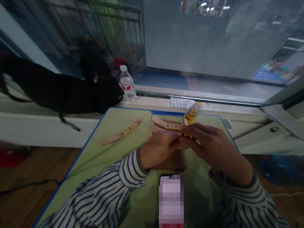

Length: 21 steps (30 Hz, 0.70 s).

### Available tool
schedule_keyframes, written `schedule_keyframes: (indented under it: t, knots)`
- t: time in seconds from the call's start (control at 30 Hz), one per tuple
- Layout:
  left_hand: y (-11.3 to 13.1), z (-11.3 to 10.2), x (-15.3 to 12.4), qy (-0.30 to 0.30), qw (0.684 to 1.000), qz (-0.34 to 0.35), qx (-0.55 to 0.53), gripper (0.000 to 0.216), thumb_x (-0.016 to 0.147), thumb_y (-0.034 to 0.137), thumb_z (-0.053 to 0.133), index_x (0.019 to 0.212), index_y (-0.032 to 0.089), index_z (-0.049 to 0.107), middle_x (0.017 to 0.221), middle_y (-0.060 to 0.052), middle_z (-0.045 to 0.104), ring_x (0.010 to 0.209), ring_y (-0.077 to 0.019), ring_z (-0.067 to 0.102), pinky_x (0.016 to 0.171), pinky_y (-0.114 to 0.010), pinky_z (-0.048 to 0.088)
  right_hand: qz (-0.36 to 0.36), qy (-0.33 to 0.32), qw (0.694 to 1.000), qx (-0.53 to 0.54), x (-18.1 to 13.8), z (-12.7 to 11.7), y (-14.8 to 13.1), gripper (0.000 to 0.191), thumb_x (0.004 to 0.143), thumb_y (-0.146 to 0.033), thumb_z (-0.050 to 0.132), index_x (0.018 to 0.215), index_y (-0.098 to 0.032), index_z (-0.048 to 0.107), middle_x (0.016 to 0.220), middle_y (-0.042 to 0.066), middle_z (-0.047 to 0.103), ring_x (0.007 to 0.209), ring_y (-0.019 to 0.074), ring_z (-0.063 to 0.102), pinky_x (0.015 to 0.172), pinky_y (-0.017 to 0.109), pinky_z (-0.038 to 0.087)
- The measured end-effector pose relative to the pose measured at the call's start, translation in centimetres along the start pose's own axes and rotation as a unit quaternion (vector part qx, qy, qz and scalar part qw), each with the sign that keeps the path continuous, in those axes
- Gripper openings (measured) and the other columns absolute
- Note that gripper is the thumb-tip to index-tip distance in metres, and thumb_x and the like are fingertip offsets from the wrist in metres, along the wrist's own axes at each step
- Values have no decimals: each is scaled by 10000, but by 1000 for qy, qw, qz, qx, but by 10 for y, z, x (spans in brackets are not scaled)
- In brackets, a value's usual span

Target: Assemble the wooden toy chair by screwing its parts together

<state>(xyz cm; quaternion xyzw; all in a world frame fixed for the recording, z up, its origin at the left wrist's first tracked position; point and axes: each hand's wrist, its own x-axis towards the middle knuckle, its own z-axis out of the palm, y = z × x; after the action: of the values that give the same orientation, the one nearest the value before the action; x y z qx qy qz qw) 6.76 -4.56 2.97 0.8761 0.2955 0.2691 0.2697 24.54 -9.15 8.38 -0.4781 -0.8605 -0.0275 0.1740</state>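
My left hand (158, 148) and my right hand (211, 144) meet over the green table (99, 164), fingers curled together around a small yellow object (184, 135) and a wooden piece, mostly hidden by the fingers. Under the hands lies a darker wooden board (174, 162). Light wooden strips (166, 126) are stacked just beyond the fingers. A single curved wooden strip (120, 134) lies to the left. A small yellow glue bottle (192, 113) stands tilted at the table's far edge.
A clear water bottle (127, 84) with a red label stands on the windowsill beside a black bag (59, 88). A phone (171, 199) lies near the table's front edge. A large window fills the background. Wooden floor lies to the left.
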Motion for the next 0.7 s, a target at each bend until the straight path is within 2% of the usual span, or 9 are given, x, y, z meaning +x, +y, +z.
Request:
schedule_keyframes:
  t: [0.13, 0.23, 0.4, 0.7]
  knots:
    - [-1, -1, 1, -20, 1000, 8, -9, 230, 886, 155, 519, 1087, 181, 627, 1075, -51, 690, 936, -173, 645, 830, -313, 504, 10, -9, 1000, -9, 0, -2, -3, 215, 933, -309, 495, 1020, -171, 634, 1040, 99, 683, 934, 260, 666, 767, 400, 531]
    - [0, 1, 0, -7, 1000, 2, 5, 220, 889, 194, 534, 1088, 182, 626, 1052, -53, 695, 913, -180, 647, 807, -319, 505, 16, -14, 1000, -11, 1, -2, -4, 223, 936, -327, 486, 1010, -177, 634, 1027, 94, 683, 930, 259, 665, 767, 403, 528]
    - [1, 5, -2, 20, 998, -24, 50, 221, 893, 316, 548, 1031, 173, 645, 974, -64, 708, 870, -217, 653, 753, -343, 494, 10, -12, 1000, -9, 1, 0, -4, 224, 931, -296, 497, 1077, -177, 617, 1057, 96, 677, 930, 249, 665, 772, 398, 533]
    - [-2, 2, -1, 11, 998, -24, 61, 189, 893, 327, 552, 910, 166, 650, 866, -44, 706, 778, -194, 647, 640, -281, 437, -33, 26, 998, 44, -1, -3, -4, 318, 911, -211, 507, 1223, -178, 560, 1221, 101, 636, 1036, 215, 641, 881, 377, 534]
